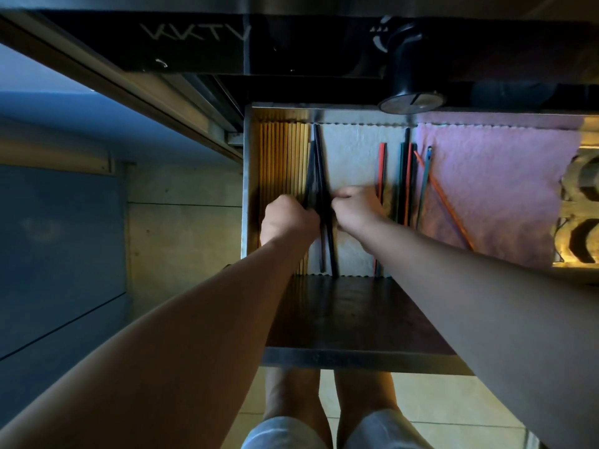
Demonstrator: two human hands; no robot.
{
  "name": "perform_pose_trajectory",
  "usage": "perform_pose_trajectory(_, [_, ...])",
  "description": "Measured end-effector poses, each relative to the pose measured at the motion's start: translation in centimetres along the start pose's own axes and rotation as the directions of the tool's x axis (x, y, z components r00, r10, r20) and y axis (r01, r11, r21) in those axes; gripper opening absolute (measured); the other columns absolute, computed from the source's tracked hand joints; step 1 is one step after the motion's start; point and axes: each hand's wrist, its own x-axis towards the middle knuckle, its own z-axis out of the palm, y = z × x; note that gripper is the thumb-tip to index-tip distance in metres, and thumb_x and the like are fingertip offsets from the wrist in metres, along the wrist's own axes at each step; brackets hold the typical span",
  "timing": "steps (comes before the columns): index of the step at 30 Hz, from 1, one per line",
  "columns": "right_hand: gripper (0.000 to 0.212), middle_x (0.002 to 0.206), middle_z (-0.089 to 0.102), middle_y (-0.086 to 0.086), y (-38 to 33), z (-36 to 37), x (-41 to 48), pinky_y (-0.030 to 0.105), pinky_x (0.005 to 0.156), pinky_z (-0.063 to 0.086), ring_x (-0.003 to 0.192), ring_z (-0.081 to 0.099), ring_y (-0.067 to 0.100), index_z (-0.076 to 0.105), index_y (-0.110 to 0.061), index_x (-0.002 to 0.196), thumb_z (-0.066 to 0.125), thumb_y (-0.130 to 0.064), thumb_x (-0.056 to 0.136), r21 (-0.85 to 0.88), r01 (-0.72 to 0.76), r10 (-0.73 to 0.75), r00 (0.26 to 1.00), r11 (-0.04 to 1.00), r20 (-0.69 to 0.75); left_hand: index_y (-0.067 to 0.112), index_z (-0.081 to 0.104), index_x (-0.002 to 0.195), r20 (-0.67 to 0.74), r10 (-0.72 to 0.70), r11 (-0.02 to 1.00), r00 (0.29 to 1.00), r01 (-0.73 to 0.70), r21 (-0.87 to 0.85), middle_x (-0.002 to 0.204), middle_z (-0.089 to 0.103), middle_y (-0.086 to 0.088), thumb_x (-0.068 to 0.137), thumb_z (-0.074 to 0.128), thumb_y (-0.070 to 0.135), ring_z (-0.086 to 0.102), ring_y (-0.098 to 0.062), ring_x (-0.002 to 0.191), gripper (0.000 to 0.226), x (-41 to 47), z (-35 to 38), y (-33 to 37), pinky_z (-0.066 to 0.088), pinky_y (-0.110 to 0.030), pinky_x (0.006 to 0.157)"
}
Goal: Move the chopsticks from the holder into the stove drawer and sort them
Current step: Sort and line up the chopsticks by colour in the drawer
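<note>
The stove drawer (356, 359) stands pulled out below the black stove front. A row of yellow chopsticks (282, 157) lies along its left side. Beside them lie several black chopsticks (319, 163) on a white cloth (353, 157). My left hand (287, 222) is closed around the black chopsticks near their middle. My right hand (356, 209) pinches the same black bundle from the right. Red, green and dark chopsticks (403, 183) lie further right, and an orange one (444, 202) lies slanted on a pink cloth (496, 189). The holder is not in view.
A round black knob (410, 76) juts from the stove front above the drawer. Metal objects (580, 202) sit at the drawer's right end. A grey cabinet and a concrete wall are to the left. My legs stand on a tiled floor below the drawer.
</note>
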Motion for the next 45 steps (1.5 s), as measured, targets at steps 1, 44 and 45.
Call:
perform_pose_trajectory(1, [0.03, 0.117, 0.067, 0.005, -0.1, 0.2, 0.0, 0.028, 0.085, 0.053, 0.1, 0.064, 0.02, 0.065, -0.014, 0.119, 0.051, -0.013, 0.093, -0.005, 0.008, -0.008, 1.0, 1.0, -0.001, 0.012, 0.06, 0.082, -0.009, 0.007, 1.0, 1.0, -0.007, 0.003, 0.073, 0.057, -0.001, 0.091, 0.059, 0.022, 0.053, -0.013, 0.059, 0.014, 0.1, -0.2, -0.4, 0.035, -0.023, 0.043])
perform_pose_trajectory(44, [0.032, 0.105, 0.068, 0.01, 5.8, -8.7, 4.2, 0.04, 0.077, 0.057, 0.093, 0.067, 0.031, 0.061, -0.008, 0.113, 0.063, -0.03, 0.091, -0.473, 0.068, -0.223, 0.934, 0.878, -0.279, 0.016, 0.056, 0.109, 0.02, 0.339, 0.92, 0.941, -0.336, 0.2, 0.103, 0.054, -0.003, 0.092, 0.052, 0.021, 0.057, -0.023, 0.089, 0.018, -2.5, 8.0, 4.6, 0.052, -0.039, 0.076])
perform_pose_trajectory(45, [0.034, 0.106, 0.067, 0.01, 5.8, -8.6, 4.3, 0.041, 0.078, 0.057, 0.094, 0.067, 0.031, 0.06, -0.007, 0.115, 0.064, -0.03, 0.091, -0.467, 0.05, -0.207, 0.934, 0.883, -0.291, 0.016, 0.055, 0.111, -0.007, 0.363, 0.908, 0.932, -0.352, 0.229, 0.108, 0.053, -0.004, 0.093, 0.052, 0.024, 0.055, -0.024, 0.096, 0.02, -2.5, 7.7, 4.2, 0.051, -0.04, 0.083])
